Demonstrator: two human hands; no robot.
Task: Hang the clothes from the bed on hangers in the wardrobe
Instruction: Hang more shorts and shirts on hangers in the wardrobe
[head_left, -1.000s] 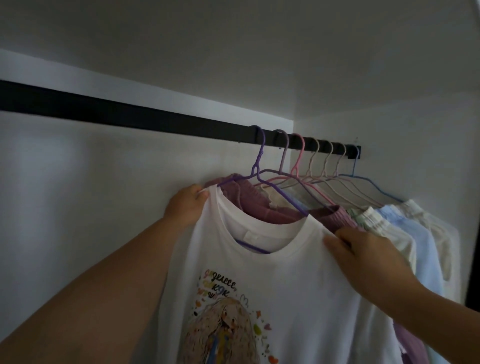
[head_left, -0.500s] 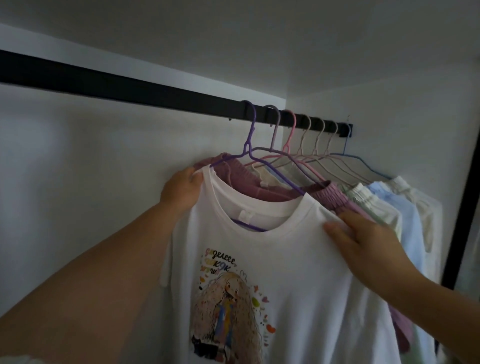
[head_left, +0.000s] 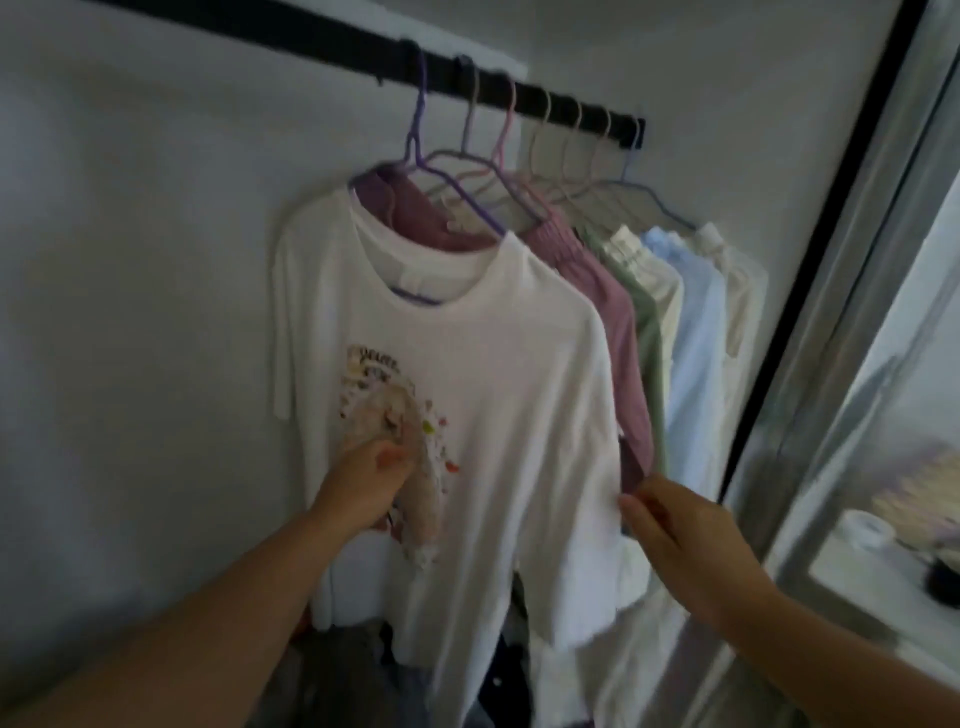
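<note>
A white T-shirt with a colourful print hangs on a purple hanger from the black rail inside the wardrobe. My left hand pinches the shirt's front at the print. At the shirt's right sleeve edge, my right hand holds the cloth with its fingertips. Behind the shirt hang a mauve garment, a green one, a light blue one and a cream one, each on its own hanger.
White wardrobe walls close in the left and back. A dark door frame runs down the right, with a mirrored panel beside it. Dark clothes lie piled at the bottom under the shirt.
Both hands have dropped from the shirt's shoulders to its lower front and sleeve. The view has tilted downward and to the right, and the frame is blurred by motion.
</note>
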